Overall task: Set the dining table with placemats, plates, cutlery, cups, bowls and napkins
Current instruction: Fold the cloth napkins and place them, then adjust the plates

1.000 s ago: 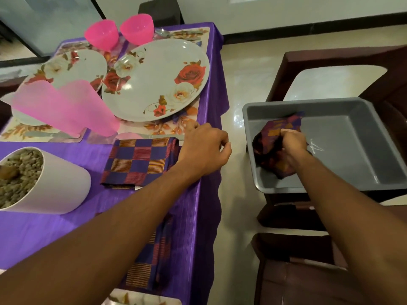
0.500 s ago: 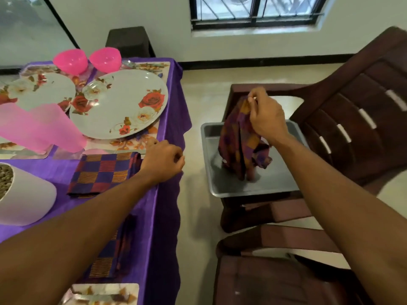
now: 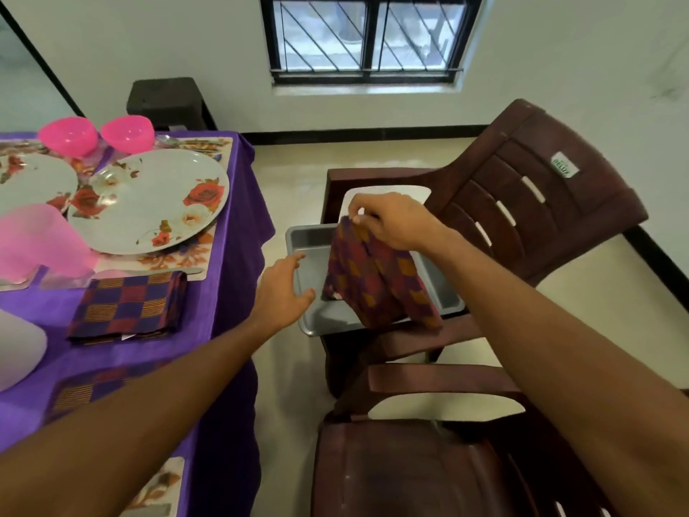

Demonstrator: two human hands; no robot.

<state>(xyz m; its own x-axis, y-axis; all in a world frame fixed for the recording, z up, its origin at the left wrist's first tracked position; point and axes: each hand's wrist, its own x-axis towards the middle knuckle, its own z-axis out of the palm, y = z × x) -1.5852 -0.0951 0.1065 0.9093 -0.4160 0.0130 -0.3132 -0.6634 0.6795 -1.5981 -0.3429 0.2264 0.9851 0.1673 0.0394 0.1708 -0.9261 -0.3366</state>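
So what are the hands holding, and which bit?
The right hand pinches the napkin by its top corner, so it hangs over the tray. The left hand holds nothing.

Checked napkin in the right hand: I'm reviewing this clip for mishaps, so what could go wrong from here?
1. The right hand pinches the purple-and-orange checked cloth napkin by one edge only; it may slip to the floor.
2. The open left hand reaches near the grey rectangular tray on the brown plastic chair; a nudge might shift it.
3. Swung tablewards, the cloth could topple the translucent pink cup.
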